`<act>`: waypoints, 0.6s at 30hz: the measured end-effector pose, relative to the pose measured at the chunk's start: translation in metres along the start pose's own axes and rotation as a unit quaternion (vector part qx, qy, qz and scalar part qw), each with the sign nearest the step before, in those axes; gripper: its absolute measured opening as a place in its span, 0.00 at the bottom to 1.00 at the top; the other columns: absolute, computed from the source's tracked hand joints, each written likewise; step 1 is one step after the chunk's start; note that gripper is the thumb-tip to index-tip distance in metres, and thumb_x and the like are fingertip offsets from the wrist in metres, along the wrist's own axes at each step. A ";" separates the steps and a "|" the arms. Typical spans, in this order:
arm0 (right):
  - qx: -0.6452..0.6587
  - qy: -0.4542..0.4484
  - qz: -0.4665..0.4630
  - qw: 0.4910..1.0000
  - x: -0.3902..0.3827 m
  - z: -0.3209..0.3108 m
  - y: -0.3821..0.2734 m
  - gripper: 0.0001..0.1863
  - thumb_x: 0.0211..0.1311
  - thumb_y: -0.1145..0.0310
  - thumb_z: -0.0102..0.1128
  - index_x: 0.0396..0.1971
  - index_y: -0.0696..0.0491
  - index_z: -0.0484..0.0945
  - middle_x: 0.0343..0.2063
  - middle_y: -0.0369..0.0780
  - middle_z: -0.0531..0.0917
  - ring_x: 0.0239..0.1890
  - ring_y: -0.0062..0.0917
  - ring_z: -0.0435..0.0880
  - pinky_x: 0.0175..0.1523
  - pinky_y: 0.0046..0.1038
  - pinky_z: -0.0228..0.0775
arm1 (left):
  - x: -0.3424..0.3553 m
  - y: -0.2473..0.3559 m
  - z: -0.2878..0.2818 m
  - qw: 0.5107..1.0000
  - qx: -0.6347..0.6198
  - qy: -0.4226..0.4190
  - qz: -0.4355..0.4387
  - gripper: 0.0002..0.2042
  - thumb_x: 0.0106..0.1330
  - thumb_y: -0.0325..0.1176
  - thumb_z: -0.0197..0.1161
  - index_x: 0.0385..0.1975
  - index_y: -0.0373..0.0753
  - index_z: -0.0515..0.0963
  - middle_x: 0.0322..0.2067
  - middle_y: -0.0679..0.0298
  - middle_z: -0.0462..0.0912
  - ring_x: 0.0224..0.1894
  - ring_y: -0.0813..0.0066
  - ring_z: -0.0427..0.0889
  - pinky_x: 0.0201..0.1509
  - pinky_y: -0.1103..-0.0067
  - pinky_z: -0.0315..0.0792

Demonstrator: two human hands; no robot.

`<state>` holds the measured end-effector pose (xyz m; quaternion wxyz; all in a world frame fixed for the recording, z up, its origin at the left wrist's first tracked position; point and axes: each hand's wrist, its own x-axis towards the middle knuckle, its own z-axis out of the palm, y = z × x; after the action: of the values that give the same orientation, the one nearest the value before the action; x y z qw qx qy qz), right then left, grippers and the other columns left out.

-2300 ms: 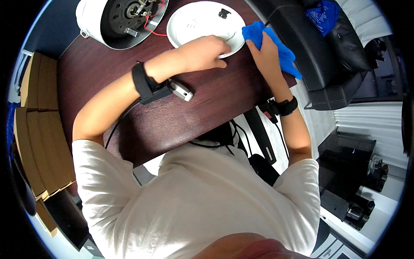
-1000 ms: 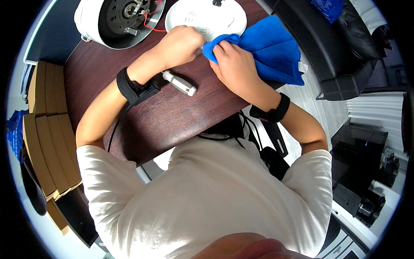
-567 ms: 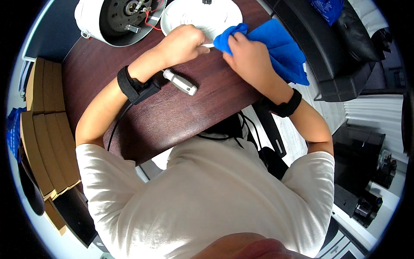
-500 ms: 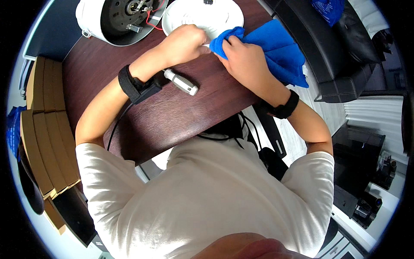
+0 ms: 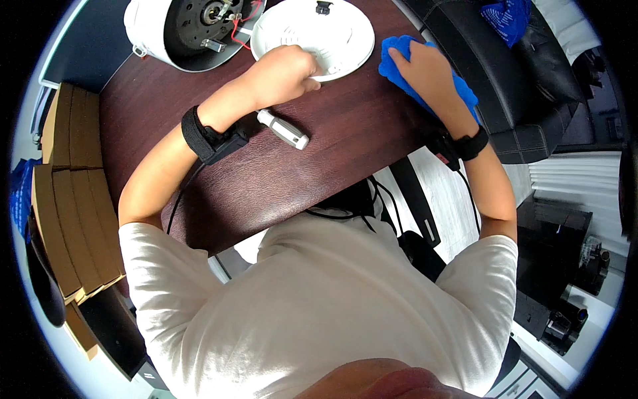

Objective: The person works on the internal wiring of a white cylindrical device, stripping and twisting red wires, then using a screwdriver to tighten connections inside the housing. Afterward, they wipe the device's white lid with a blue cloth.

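My left hand (image 5: 286, 72) is closed in a fist at the near edge of a round white plastic cover (image 5: 359, 50); what its fingers hold, if anything, is hidden. The cover's ribbed inner side faces up, with a small black part (image 5: 323, 7) near its far edge. My right hand (image 5: 425, 70) grips a bunched blue cloth (image 5: 393, 63) at the table's right side, apart from the cover. A screwdriver with a grey and white handle (image 5: 284, 129) lies on the table just below my left hand, its far end hidden by the wrist.
A white round appliance housing (image 5: 145, 30) lies open at the far left, showing a dark metal base and red wires (image 5: 235, 34). Brown cardboard boxes (image 5: 70, 213) stand left of the dark wooden table (image 5: 266, 179). A black leather seat (image 5: 478, 80) borders its right side.
My right hand has carried the blue cloth right, away from my left hand, and the cloth is more bunched. My left hand has hardly moved, shifting slightly down.
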<state>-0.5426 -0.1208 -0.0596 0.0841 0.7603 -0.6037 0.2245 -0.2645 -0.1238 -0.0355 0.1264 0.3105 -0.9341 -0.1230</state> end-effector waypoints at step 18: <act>0.214 0.047 0.122 0.968 -0.018 -0.002 0.008 0.26 0.58 0.53 0.63 0.16 0.63 0.71 0.15 0.52 0.76 0.18 0.43 0.77 0.24 0.39 0.65 | -0.015 0.020 -0.011 0.998 -0.013 0.023 0.055 0.08 0.52 0.28 0.67 0.31 0.34 0.80 0.34 0.59 0.80 0.45 0.61 0.75 0.52 0.69 0.71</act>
<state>-0.5533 -0.1066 -0.0672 -0.0799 0.6699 -0.6253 0.3923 -0.2605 -0.1002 -0.0217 0.1583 0.2596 -0.9450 -0.1208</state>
